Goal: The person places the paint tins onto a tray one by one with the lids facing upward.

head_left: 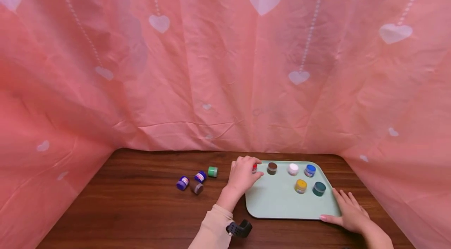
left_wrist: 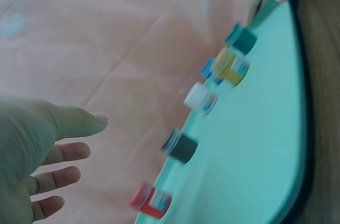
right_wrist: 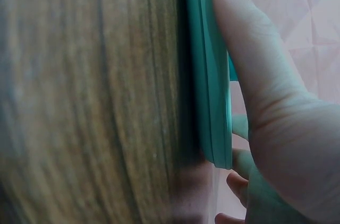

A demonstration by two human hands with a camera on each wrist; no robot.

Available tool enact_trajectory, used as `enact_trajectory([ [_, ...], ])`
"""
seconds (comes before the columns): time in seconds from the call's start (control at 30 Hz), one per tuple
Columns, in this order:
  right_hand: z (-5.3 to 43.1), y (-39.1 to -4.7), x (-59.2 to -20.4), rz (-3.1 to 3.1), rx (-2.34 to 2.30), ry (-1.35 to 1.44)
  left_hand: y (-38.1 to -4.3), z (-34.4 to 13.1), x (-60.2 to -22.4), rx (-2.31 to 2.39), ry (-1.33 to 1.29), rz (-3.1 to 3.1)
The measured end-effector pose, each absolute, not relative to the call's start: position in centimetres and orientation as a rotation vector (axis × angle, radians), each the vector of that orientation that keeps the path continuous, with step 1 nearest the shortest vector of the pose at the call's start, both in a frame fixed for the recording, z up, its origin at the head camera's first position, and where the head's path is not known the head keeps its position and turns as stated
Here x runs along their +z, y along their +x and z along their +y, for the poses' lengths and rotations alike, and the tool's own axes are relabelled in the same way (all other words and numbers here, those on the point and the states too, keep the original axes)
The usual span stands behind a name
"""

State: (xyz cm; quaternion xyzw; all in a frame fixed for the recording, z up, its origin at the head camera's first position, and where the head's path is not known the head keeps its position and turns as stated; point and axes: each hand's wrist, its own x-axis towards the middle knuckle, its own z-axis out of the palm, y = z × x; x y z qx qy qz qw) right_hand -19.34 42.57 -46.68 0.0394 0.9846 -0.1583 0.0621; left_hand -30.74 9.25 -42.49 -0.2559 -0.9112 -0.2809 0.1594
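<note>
My left hand (head_left: pixel 243 174) hovers over the far left corner of a pale green tray (head_left: pixel 271 202), beside a red paint jar (head_left: pixel 255 168) that it partly hides in the head view. The left wrist view shows the hand's thumb and fingers extended, with a gap between them and the red jar (left_wrist: pixel 151 200). Along the tray's far side stand brown (head_left: pixel 272 168), white (head_left: pixel 293 169) and blue (head_left: pixel 310 170) jars. Yellow (head_left: pixel 301 186) and dark green (head_left: pixel 319 188) jars are nearer. My right hand (head_left: pixel 352 213) rests at the tray's near right corner, thumb on the rim, fingers spread along the outside.
Left of the tray, on the dark wooden table (head_left: pixel 134 210), lie two purple-blue jars, one (head_left: pixel 183 183) farther left than the other (head_left: pixel 200 177), a green jar (head_left: pixel 212 172) and a brownish jar (head_left: pixel 197 187). A pink curtain (head_left: pixel 225 84) with hearts encloses the table's back and sides.
</note>
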Motion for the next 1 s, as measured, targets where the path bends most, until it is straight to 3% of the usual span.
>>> enact_trajectory([
  [1.0, 42.6, -19.5, -46.9, 2.988, -0.497, 0.104, -35.2, 0.7, -46.0, -0.801, -0.387, -2.782],
])
